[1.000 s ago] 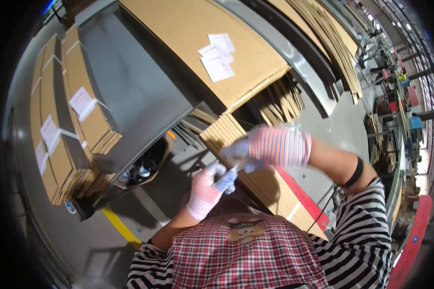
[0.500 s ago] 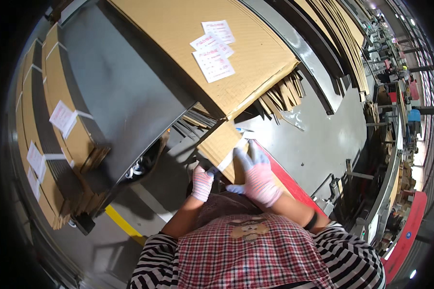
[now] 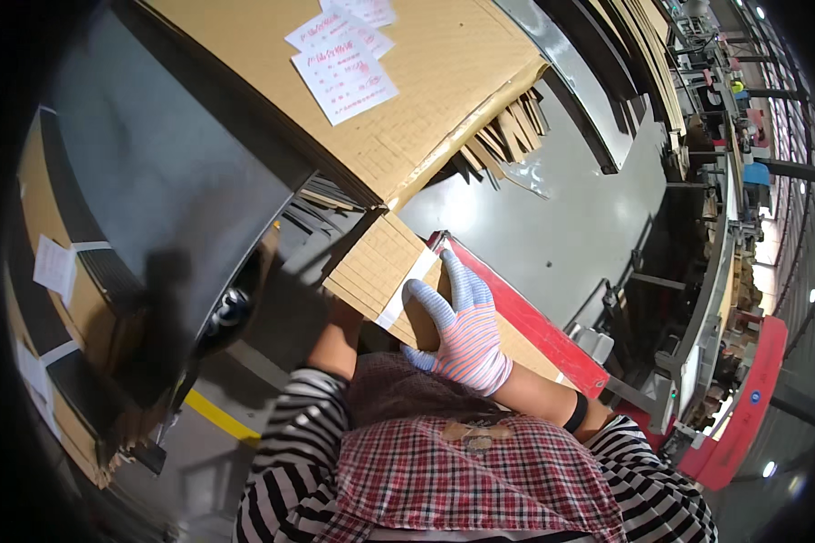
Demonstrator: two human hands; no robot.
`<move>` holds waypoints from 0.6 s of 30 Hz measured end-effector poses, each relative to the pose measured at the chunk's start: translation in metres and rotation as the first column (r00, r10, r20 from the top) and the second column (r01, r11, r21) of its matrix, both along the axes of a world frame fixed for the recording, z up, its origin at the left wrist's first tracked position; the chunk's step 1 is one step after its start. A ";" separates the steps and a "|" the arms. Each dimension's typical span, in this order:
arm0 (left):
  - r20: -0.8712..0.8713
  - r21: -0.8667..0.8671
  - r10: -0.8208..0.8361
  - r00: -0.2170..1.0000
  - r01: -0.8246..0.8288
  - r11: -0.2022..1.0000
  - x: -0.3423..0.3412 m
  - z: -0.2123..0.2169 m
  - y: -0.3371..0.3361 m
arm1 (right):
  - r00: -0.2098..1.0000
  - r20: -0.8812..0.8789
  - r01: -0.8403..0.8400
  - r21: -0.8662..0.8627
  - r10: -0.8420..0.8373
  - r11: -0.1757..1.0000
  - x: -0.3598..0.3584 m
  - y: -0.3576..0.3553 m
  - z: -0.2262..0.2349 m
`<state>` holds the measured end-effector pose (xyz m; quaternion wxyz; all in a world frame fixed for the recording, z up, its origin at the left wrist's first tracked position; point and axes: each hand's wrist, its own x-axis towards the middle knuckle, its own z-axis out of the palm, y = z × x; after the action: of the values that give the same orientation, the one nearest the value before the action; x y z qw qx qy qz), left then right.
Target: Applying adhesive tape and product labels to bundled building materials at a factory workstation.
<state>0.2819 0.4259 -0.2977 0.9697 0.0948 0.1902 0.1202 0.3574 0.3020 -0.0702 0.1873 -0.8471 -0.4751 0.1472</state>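
A strip-shaped cardboard bundle (image 3: 376,271) lies in front of my body, with a white strap (image 3: 407,288) across it. My right hand (image 3: 469,339), in a striped glove with blue fingertips, rests on the bundle with fingers and thumb apart. Its index fingertip is at the strap, and the other fingers reach toward the bundle's far right edge. My left forearm (image 3: 338,339) runs up to the bundle's near left side, where the hand itself is hidden beneath the cardboard.
Beyond the bundle stands a large cardboard stack (image 3: 444,81) with white paper slips (image 3: 344,81) on top. A red metal bar (image 3: 525,317) runs along the bundle's right. At left are a dark grey panel (image 3: 172,154) and strapped cardboard packs (image 3: 59,213). Cardboard scraps (image 3: 507,131) stick out below the stack.
My left hand has gone from the bundle's near edge to out of sight beneath it. My right hand has settled lower on the bundle beside the strap. The view has shifted closer.
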 end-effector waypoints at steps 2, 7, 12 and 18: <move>-0.269 0.596 0.146 0.952 0.045 0.802 -0.067 -0.026 -0.018 | 1.000 0.005 -0.007 0.022 0.007 1.000 0.002 0.001 -0.001; -0.319 0.620 0.191 0.928 0.052 0.782 -0.094 0.170 -0.018 | 0.998 0.052 0.022 -0.018 -0.021 1.000 0.000 -0.008 0.000; -0.558 0.787 0.315 0.768 0.610 -0.093 -0.001 0.193 0.003 | 0.866 -0.474 0.308 0.263 -0.155 0.914 0.016 -0.003 -0.005; -0.759 0.526 0.224 0.611 0.779 -0.342 0.016 0.197 0.011 | 0.779 0.040 -0.608 -0.194 0.625 0.770 0.074 0.055 0.078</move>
<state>0.2979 0.4369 -0.1005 0.3568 0.8813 0.2879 -0.1151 0.4313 0.3575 0.0076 0.0310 -0.6632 -0.7213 0.1971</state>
